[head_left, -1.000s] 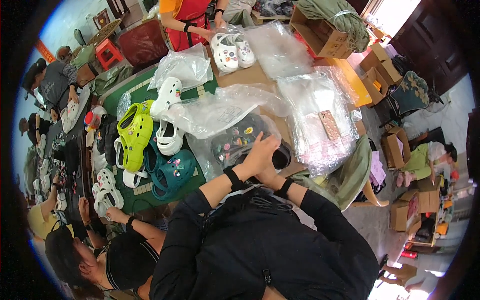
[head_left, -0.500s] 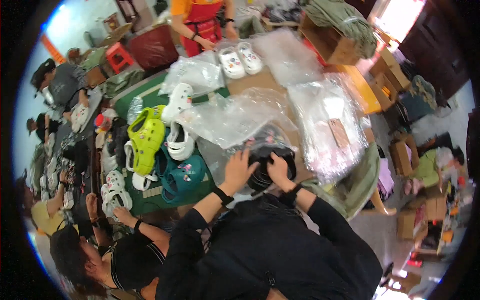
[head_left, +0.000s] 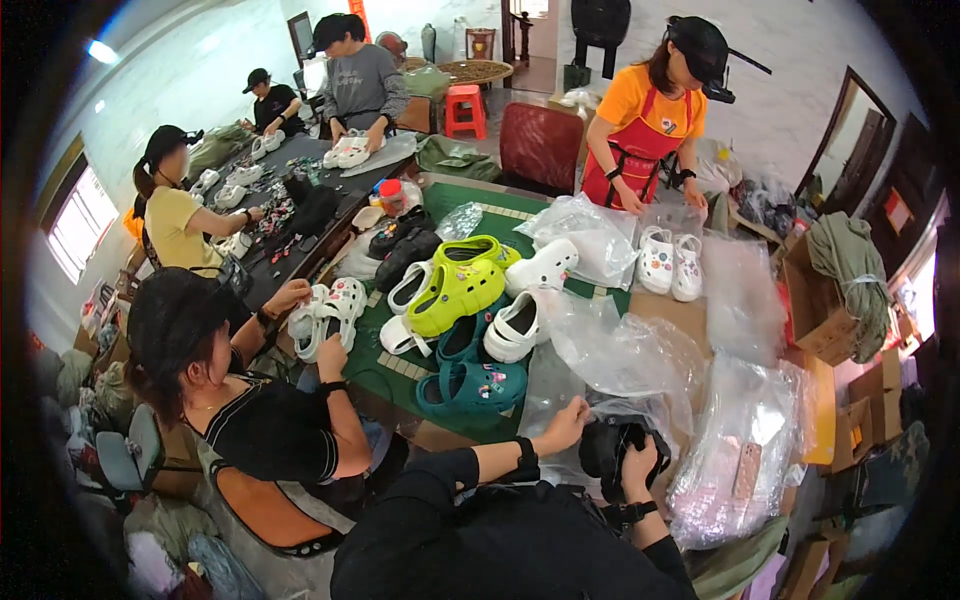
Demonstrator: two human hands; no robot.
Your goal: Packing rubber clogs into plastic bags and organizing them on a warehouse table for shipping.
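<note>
While gripping a black clog (head_left: 612, 447) low and right of centre in the frame: right hand (head_left: 640, 468) curled over its near side, fingers closed on it; left hand (head_left: 566, 423) pressed to its left edge amid a clear plastic bag (head_left: 640, 360). Just left, teal clogs (head_left: 478, 385) on the green tabletop (head_left: 390, 350).

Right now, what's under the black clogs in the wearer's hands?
The black clogs, gripped by the right hand with the left hand alongside, lie on clear plastic bags. The surface beneath is covered.
</note>
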